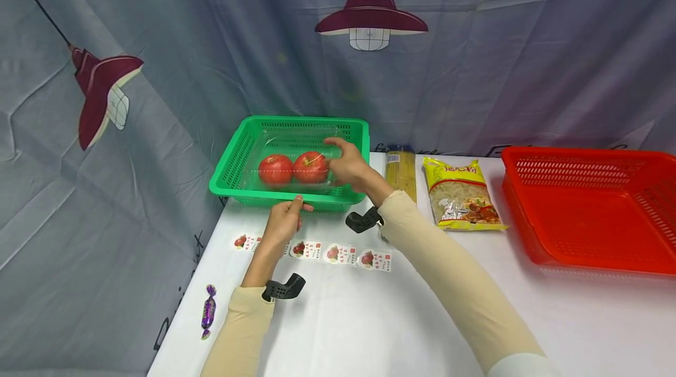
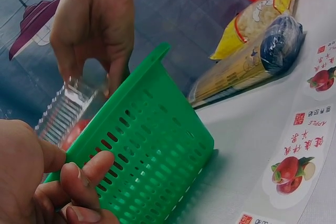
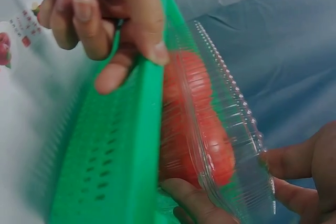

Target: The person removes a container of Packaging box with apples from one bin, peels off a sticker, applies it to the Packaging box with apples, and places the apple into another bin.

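A green plastic basket (image 1: 228, 157) stands at the back left in the head view. My left hand (image 1: 283, 221) pinches its near rim between thumb and fingers. Inside the basket lies a clear plastic container (image 3: 239, 124) with two red apples, one on the left (image 1: 276, 170) and one on the right (image 1: 310, 167). Reaching in over the right side, my right hand (image 1: 348, 164) grips the container's end, its thumb and fingers spread around the clear wall. In the left wrist view, the ribbed edge of the container rises above the basket's rim.
A strip of apple labels (image 1: 340, 254) lies in front of the basket. Right of it are a pack of spaghetti (image 1: 401, 171), a yellow bag of pasta (image 1: 462, 195) and a red basket (image 1: 520, 206). A purple-wrapped candy (image 1: 208, 312) lies near the left table edge. Behind hangs a grey curtain (image 1: 253, 42).
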`<action>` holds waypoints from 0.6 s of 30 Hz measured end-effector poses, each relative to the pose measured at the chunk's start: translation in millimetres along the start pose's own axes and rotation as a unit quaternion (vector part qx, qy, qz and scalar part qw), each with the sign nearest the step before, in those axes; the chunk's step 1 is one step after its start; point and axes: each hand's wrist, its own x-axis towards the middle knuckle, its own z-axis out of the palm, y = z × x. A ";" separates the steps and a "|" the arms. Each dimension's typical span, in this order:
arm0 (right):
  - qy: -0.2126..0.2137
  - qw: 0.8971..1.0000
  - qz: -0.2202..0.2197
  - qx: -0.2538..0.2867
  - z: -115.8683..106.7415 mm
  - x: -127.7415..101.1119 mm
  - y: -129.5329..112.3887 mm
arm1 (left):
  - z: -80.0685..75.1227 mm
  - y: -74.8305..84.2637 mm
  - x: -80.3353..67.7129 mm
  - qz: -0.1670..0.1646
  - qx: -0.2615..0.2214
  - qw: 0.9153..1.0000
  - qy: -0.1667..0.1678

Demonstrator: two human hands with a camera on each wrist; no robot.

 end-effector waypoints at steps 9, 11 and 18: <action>-0.005 1.000 0.010 0.008 -26.2 -14.7 -12.0 | 0.5 1.7 -1.5 -0.005 -0.001 1.000 -0.009; -0.003 1.000 0.009 0.002 -30.3 -19.2 -14.3 | 0.1 2.0 -1.8 -0.006 0.003 1.000 -0.005; -0.010 1.000 0.000 0.003 -41.7 -32.3 -14.3 | 0.5 1.5 -1.0 -0.007 0.006 1.000 -0.001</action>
